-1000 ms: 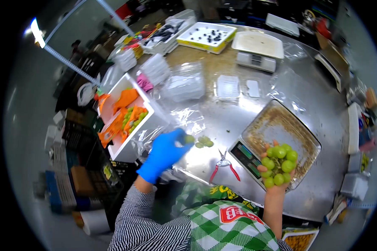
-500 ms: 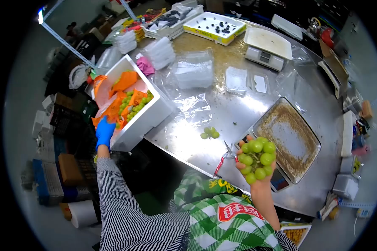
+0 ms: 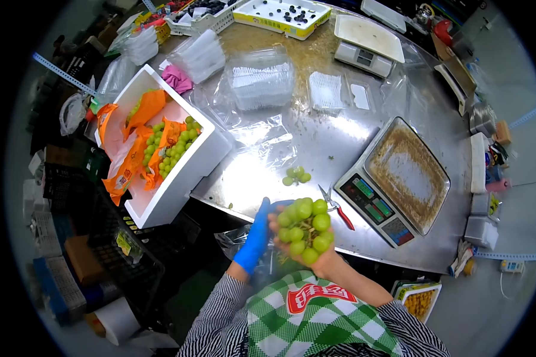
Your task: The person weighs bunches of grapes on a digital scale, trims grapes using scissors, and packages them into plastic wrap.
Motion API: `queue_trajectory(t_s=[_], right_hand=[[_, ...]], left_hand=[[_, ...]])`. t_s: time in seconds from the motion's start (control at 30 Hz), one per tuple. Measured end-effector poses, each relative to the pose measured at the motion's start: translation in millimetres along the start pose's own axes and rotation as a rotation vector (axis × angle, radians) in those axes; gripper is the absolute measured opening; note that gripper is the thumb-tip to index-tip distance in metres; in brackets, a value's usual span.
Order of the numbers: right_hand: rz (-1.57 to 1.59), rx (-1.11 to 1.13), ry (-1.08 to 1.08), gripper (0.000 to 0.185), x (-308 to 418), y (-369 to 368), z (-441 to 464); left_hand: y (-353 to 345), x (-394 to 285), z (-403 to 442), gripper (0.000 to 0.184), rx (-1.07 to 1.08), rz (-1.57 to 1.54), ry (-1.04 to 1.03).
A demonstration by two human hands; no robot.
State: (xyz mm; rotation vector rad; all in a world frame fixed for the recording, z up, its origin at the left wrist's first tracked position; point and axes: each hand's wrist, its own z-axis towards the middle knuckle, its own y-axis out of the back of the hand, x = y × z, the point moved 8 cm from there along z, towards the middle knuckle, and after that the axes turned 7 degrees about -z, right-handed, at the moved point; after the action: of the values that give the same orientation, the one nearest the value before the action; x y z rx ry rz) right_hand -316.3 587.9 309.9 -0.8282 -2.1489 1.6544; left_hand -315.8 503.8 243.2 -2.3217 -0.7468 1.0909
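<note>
My bare right hand (image 3: 324, 262) holds a bunch of green grapes (image 3: 304, 229) from below, its fingertips showing at the bunch's left side. My left hand (image 3: 258, 232), in a blue glove, is against the left side of the same bunch, its fingers partly hidden behind the grapes. Just beyond the bunch, a small cluster of grapes (image 3: 296, 175) lies on the steel table (image 3: 250, 193). Red-handled shears (image 3: 337, 208) rest to the right of the bunch, beside a digital scale (image 3: 372, 208) with a stained metal tray (image 3: 408, 175).
At the left stands a white foam box (image 3: 178, 172) with green grapes and orange wrappers (image 3: 131, 160). Clear plastic trays (image 3: 261, 80) are stacked farther back. A second scale (image 3: 368, 44) and a yellow-edged box of dark fruit (image 3: 281, 16) stand at the far side.
My left hand went to the orange wrappers in the foam box, then came back to the grape bunch. My right hand moved left with the bunch, away from the scale.
</note>
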Motion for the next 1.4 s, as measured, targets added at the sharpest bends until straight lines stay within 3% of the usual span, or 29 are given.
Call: queue_trajectory(t_s=[0.1, 0.2, 0.33, 0.6, 0.63, 0.73, 0.77, 0.87, 0.93, 1.0, 1.07, 1.27, 1.4], right_hand=[[0.088, 0.032, -0.103, 0.074, -26.8, 9.1, 5.0], [0.131, -0.003, -0.230, 0.075, -45.8, 13.8, 5.8], [0.256, 0.116, -0.245, 0.073, -55.0, 2.6, 9.4], [0.186, -0.035, -0.221, 0.075, -54.1, 9.5, -8.1], [0.202, -0.034, -0.219, 0.075, -54.1, 10.0, -11.8], [0.264, -0.041, -0.213, 0.074, -52.2, 7.7, -21.7], [0.309, -0.052, -0.216, 0.074, -52.0, 5.1, -25.4], [0.302, -0.033, -0.216, 0.071, -51.6, 1.6, -34.0], [0.239, -0.008, -0.191, 0.072, -51.4, -0.2, -40.1], [0.165, 0.016, -0.148, 0.076, -49.3, -3.1, -43.6], [0.208, 0.055, -0.135, 0.079, -47.0, -6.1, -45.8], [0.133, -0.089, -0.122, 0.082, -40.2, -7.5, -54.7], [0.075, -0.111, -0.160, 0.084, -40.4, -4.9, -67.0]], left_hand=[[2.4, 7.3, 10.0, 0.069, 0.220, -0.318, 0.084], [10.2, 17.6, 2.3, 0.070, 0.217, -0.482, 0.227], [10.7, 27.8, -6.0, 0.072, 0.211, -0.567, 0.359], [-20.4, 24.8, -21.3, 0.075, 0.327, -0.593, 0.505], [-23.4, 22.6, -25.2, 0.064, 0.301, -0.664, 0.510], [-44.1, 17.3, -31.9, 0.061, 0.343, -0.635, 0.487], [-32.8, 30.6, -23.2, 0.055, 0.348, -0.476, 0.411], [-53.3, 24.3, -38.5, 0.050, 0.367, -0.721, 0.509], [-63.7, 14.7, -44.8, 0.048, 0.447, -0.743, 0.276], [-45.5, 33.8, -37.9, 0.047, 0.320, -0.588, 0.208], [-57.8, 37.3, -37.2, 0.047, 0.483, -0.833, 0.289], [-65.9, 42.1, -37.1, 0.044, 0.455, -0.897, 0.157], [-40.4, 65.8, -19.8, 0.043, 0.218, -0.692, 0.224]])
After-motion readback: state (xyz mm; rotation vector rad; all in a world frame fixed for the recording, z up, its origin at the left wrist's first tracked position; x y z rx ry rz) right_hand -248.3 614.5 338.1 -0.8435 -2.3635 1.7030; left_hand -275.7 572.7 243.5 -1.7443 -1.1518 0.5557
